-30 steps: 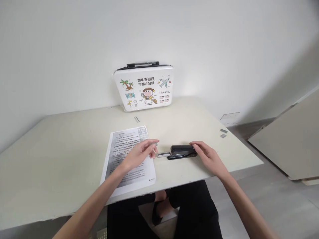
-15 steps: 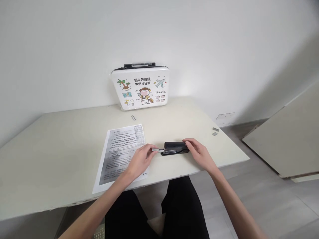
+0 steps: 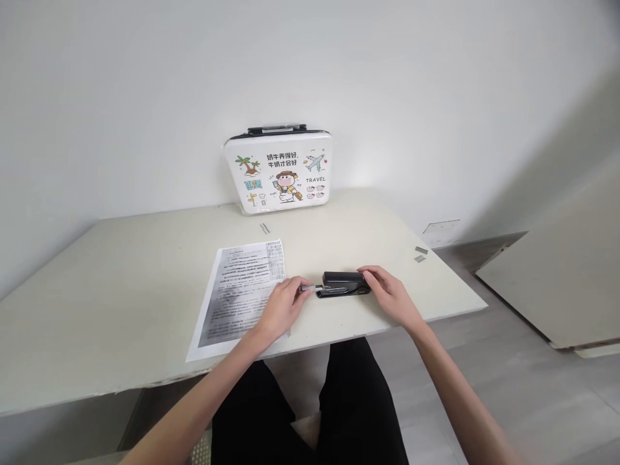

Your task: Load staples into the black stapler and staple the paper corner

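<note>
A black stapler (image 3: 343, 285) lies on the table, its front end pointing left. My right hand (image 3: 390, 296) grips its rear end between thumb and fingers. Between the thumb and fingertips of my left hand (image 3: 282, 309) is a short grey strip of staples (image 3: 308, 288), level with the stapler's front end and seemingly touching it. Fingers partly cover the strip. Under my left wrist and forearm lies a printed sheet of paper (image 3: 232, 290).
A white cartoon-printed case (image 3: 283, 171) with a black handle stands at the back against the wall. Small staple strips lie in front of it (image 3: 265, 228) and near the right edge (image 3: 420, 250) of the pale table (image 3: 121, 290). A pale panel stands on the floor at right.
My left hand has brought the staple strip closer against the stapler's front end. The right hand keeps its hold on the rear. The whole view has shifted slightly.
</note>
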The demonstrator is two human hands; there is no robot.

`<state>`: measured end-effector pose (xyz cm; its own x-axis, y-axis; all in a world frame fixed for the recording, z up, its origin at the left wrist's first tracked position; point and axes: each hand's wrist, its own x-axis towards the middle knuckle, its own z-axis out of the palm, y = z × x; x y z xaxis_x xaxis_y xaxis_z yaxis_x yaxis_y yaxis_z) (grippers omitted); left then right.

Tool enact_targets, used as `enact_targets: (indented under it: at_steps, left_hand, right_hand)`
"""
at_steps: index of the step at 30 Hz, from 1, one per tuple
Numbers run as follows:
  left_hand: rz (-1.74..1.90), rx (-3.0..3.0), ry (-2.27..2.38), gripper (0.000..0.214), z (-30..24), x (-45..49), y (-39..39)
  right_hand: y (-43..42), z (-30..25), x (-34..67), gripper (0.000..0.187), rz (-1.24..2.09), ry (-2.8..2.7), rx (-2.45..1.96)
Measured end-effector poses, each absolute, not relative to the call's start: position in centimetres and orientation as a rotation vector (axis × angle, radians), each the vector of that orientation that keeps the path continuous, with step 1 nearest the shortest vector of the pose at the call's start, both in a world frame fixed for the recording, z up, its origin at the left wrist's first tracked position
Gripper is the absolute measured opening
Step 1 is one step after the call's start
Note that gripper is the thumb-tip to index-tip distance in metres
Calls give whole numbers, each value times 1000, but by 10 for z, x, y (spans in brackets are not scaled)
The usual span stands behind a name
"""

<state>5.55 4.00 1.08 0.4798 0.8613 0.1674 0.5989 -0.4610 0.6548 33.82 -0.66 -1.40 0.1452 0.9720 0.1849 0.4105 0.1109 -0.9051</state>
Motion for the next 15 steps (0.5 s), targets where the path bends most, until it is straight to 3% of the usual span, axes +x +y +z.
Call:
enact_targets:
  at_steps: [15]
  left_hand:
    - [545, 2280, 995, 24, 22, 19, 38]
  right_hand:
    - [-12, -4, 339, 38, 771, -1584, -1392]
